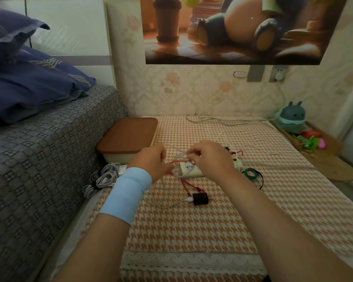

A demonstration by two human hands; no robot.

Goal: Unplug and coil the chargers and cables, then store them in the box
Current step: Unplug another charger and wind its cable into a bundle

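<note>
Checked tablecloth [212, 224]; L hand [151, 159], R hand [210, 155] pinch red cable [179, 161], axis left-right.

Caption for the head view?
Left hand and right hand hold looped red cable over the power strip; lidded box nearby.

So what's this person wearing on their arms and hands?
A wide light-blue wristband wraps the left wrist, just behind the left hand. The right hand and forearm are bare: no sleeve, glove or watch shows.
</note>
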